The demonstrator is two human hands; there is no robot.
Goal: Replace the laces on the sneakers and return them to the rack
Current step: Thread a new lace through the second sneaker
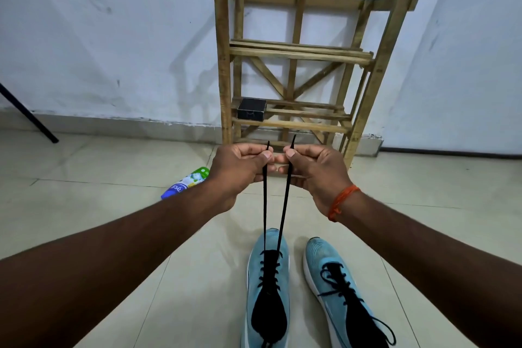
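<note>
— Where is the lace?
— I pinch one end of the black lace [265,206] in my left hand [240,169] and the other in my right hand [313,169], with the tips poking up past my thumbs.
— Which way does it run?
— Both strands run taut, lengthwise toward me, down to the blue sneaker [255,277] on the floor below my hands. Its toe points at the rack [296,54]. They seem to leave the front eyelets.

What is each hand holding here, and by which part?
The black lace of the left sneaker, near its tips: the left hand pinches one end, the right hand the other, both strands pulled taut.
</note>
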